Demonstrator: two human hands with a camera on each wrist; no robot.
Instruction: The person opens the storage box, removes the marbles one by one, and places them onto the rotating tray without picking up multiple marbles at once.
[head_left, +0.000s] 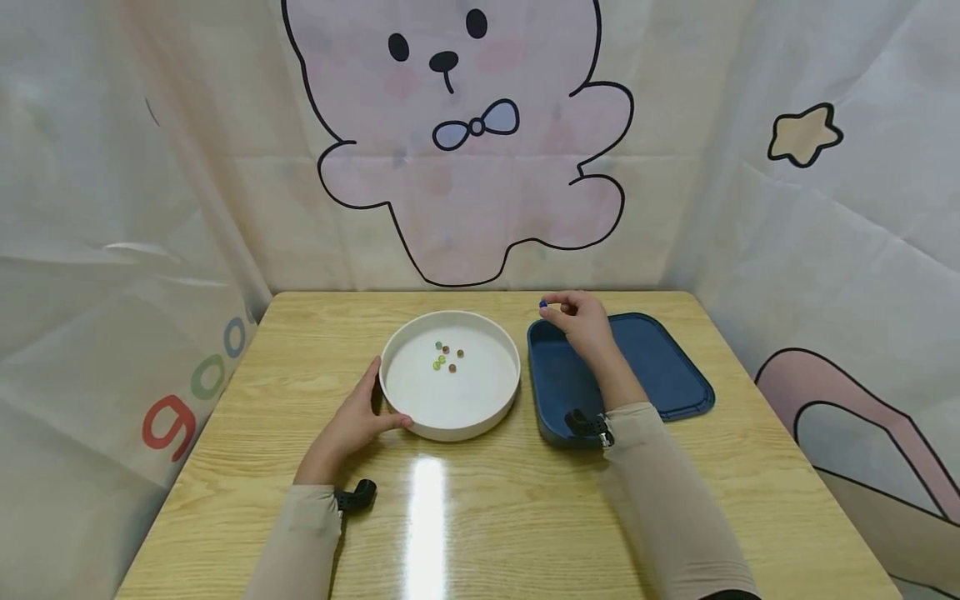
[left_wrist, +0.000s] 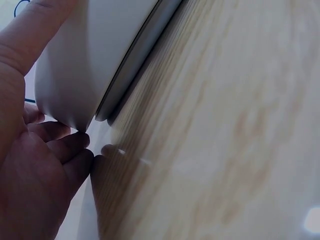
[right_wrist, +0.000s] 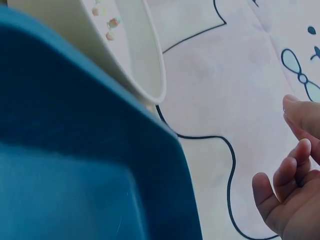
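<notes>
Right hand (head_left: pixel 588 333) pinches a small dark-blue bead (head_left: pixel 543 304) between thumb and forefinger; those two tips are closed on it, and in the right wrist view the other fingers are loosely curled and hold nothing. In that view the bead itself is too hidden to make out. Bead is up in the air, near the far left corner of the blue rectangular container (head_left: pixel 558 367); exact height over the rim can't be told.

Left hand (head_left: pixel 356 421) holds the white round dish (head_left: pixel 450 404) at its near left side: thumb and fingers spread wide apart, thumb along the near rim, bent fingers against the outer wall. Dish sits flat on the wood-grain table (head_left: pixel 480 533).

Key relation: dish lies left of the pinched bead and a bit nearer the person, between the two hands, just beside the container. Left hand is the nearer one, already touching it; right hand is apart from it, across the gap. Bead is roundish, no long axis to read; dish is round too. Container's long side runs away from the person.

Six small beads (head_left: pixel 452 368), brown, green and yellow-green, lie loosely grouped left of the dish's middle. Flat blue lid (head_left: pixel 667 367) lies right of the container, partly behind the right forearm.
</notes>
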